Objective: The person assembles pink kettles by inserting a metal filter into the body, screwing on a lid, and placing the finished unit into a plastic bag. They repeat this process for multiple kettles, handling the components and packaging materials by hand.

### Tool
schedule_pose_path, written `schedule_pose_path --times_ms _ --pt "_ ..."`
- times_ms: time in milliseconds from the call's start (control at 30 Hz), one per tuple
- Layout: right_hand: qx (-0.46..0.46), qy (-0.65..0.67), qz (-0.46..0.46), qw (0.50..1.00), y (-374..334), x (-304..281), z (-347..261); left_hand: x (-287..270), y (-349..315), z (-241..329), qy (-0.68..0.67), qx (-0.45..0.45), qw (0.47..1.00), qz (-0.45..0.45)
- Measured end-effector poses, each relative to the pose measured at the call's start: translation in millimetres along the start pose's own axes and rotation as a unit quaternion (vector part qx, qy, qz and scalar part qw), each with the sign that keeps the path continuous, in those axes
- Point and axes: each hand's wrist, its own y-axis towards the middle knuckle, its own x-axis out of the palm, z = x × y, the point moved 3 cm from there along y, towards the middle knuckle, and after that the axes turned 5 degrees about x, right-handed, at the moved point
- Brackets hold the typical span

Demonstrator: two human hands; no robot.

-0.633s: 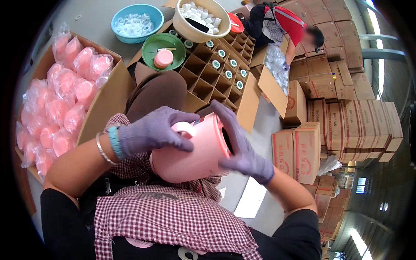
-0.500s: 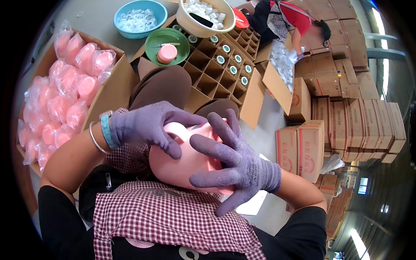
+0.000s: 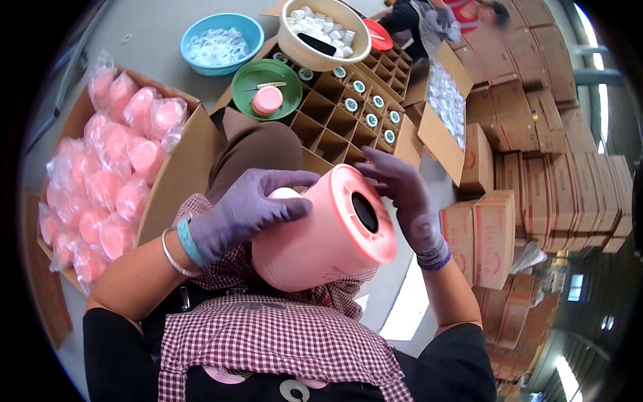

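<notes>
I hold a large pink plastic jar (image 3: 321,234) in front of my checked apron, tilted so its flat end with a dark round hole faces up and right. My left hand (image 3: 244,211), in a purple glove, grips the jar's side from the left. On the jar's right edge rests my right hand (image 3: 405,194), also gloved, its fingers spread over the rim. Just beyond the jar lies a brown cardboard box with dividers (image 3: 335,127), some of its cells holding capped jars.
A big carton of bagged pink jars (image 3: 114,167) stands at my left. Ahead sit a green bowl (image 3: 268,87) with a pink lid, a blue bowl (image 3: 221,43) and a cream bowl (image 3: 325,30) of white parts. Stacked cartons (image 3: 529,187) fill the right. Another person (image 3: 442,13) works beyond.
The jar has turned so its holed end faces up. My right hand has slid from covering the jar's front to its right rim. My left hand stays on the side.
</notes>
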Motion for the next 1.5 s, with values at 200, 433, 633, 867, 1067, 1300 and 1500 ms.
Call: schedule_pose_path --times_ms 200,433,633,867,1067,1300,1500 --pt "-0.105 -0.159 0.179 0.965 -56 -2 56 10 76 -64 0.368 0.169 0.913 0.049" --pt "-0.273 -0.285 0.118 0.911 -28 -11 32 41 114 -10 0.124 -0.08 0.972 -0.182" --pt "-0.39 -0.219 -0.25 0.858 2 15 8 51 136 -20 0.523 -0.097 0.759 -0.375" --pt "-0.332 -0.113 -0.167 0.921 45 44 -3 75 182 -74 0.502 0.124 0.73 -0.447" --pt "-0.391 -0.076 -0.118 0.91 50 20 6 57 200 -41 0.507 0.092 0.751 -0.413" --pt "-0.466 -0.105 -0.13 0.869 32 -21 38 41 179 -34 0.492 0.005 0.783 -0.382" --pt "-0.394 -0.061 -0.097 0.912 32 2 34 64 199 -67 0.463 0.079 0.719 -0.513"
